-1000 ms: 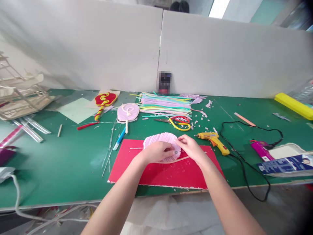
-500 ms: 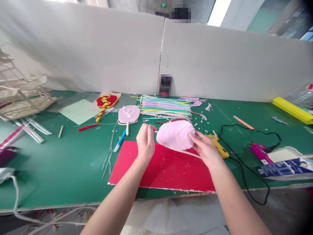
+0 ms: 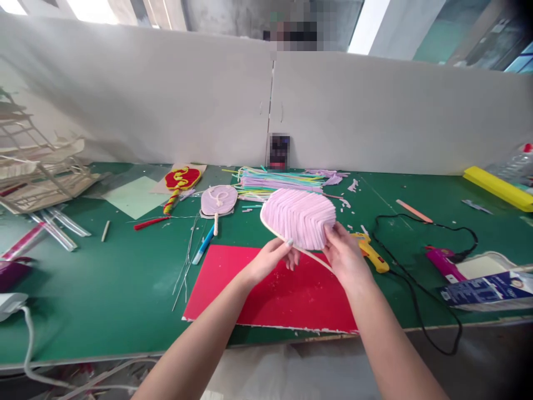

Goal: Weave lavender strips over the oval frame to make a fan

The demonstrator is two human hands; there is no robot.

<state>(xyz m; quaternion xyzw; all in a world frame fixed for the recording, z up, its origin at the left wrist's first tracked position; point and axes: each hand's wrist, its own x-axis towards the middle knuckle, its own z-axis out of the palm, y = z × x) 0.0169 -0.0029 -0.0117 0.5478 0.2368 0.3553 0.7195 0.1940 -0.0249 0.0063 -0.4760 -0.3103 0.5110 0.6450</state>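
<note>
A pink, ribbed fan panel (image 3: 297,218), seemingly made of pipe cleaners laid in a chevron, is held up above the red board (image 3: 266,300). My right hand (image 3: 345,255) grips its right end, thumb on the front. A cream pipe cleaner (image 3: 314,258) runs along the panel's left and lower edge, its loose end trailing toward my right hand. At the lower edge my left hand (image 3: 275,258) pinches this strip against the panel between thumb and fingers. Behind lies a finished-looking pale fan (image 3: 219,201) with a cream curl and handle.
Several coloured pipe cleaners (image 3: 278,180) lie in a bundle at the back, scraps beside them. A yellow glue gun (image 3: 375,254) with a black cord is right of the board. A blue pen (image 3: 204,244), thin wires (image 3: 187,261) and a red-and-yellow fan (image 3: 182,179) are leftward.
My left hand has moved from the panel's left tip to its lower edge, right and down. The cream strip now follows the left edge. The panel is raised slightly and turned more toward me.
</note>
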